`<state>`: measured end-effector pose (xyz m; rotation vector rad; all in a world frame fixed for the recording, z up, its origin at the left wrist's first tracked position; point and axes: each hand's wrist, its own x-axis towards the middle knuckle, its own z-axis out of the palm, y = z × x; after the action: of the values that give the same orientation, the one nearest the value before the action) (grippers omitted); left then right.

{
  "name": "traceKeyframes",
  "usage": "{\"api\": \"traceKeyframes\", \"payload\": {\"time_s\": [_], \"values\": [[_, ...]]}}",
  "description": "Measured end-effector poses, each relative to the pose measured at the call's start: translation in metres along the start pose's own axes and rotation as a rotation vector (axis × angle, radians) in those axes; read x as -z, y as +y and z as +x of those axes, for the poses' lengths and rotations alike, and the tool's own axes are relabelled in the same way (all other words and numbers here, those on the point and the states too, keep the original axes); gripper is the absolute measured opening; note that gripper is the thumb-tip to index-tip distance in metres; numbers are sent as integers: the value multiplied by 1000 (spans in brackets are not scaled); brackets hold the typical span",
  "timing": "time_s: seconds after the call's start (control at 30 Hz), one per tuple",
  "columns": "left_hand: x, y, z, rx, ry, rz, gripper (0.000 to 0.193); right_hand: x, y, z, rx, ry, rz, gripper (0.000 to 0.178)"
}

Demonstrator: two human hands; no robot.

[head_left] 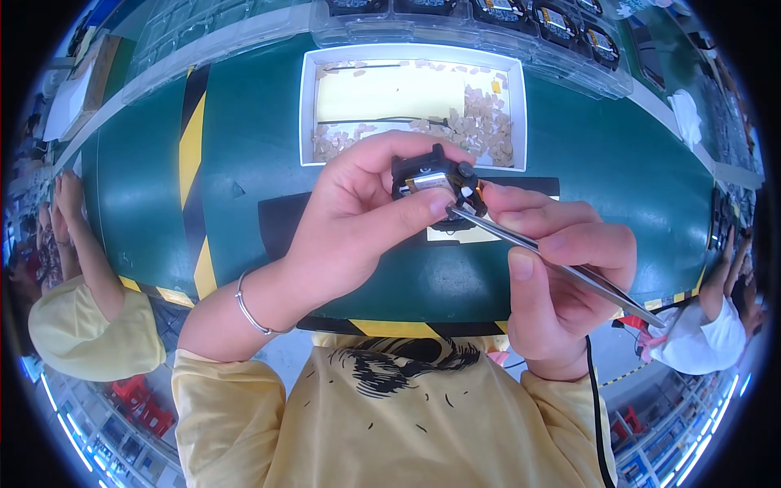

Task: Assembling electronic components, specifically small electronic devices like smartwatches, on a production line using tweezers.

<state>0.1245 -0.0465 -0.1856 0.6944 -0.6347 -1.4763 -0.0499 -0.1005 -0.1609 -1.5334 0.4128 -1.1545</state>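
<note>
My left hand [358, 207] is closed around a small black device housing [411, 171], its thumb pressed on the near side. A silver battery-like block and an orange strip show inside the housing. Between the thumb and fingers of my right hand [561, 260] is a pair of metal tweezers [578, 276]. Their tips reach the housing beside my left thumb; whether they grip a part there is too small to tell. Beneath the hands lie a dark mat [281, 224] and a pale yellowish piece [468, 236], partly covered.
Behind the hands, a white shallow box [521, 114] holds a yellow sheet and many tan scraps. Clear plastic trays [358, 28] with similar black devices [557, 23] line the far edge. Yellow-black tape [192, 163] crosses the green table [138, 187]. Other people sit left [98, 325] and right [700, 342].
</note>
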Motion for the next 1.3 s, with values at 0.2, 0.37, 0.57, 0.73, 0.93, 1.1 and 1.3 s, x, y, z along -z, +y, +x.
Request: {"api": "traceKeyframes", "payload": {"time_s": [0.2,0.37,0.57,0.73,0.93,1.1,1.3], "values": [[-6,5,0,53,50,45,31,-1,1,1,15,-7,-7,30],[-4,3,0,67,57,44,31,-3,-1,-1,3,-16,-76,29],[-6,9,1,123,96,54,29,-1,-4,0,375,-177,-560,31],[-6,18,2,178,121,27,23,1,4,3,484,-185,-584,30],[-12,21,2,152,253,100,18,-6,1,-3,418,-227,-565,27],[-7,25,-2,176,222,68,10,-9,1,-4,303,-273,-573,21],[-7,27,-4,206,226,107,14,-11,12,-4,401,-244,-605,21]]}}
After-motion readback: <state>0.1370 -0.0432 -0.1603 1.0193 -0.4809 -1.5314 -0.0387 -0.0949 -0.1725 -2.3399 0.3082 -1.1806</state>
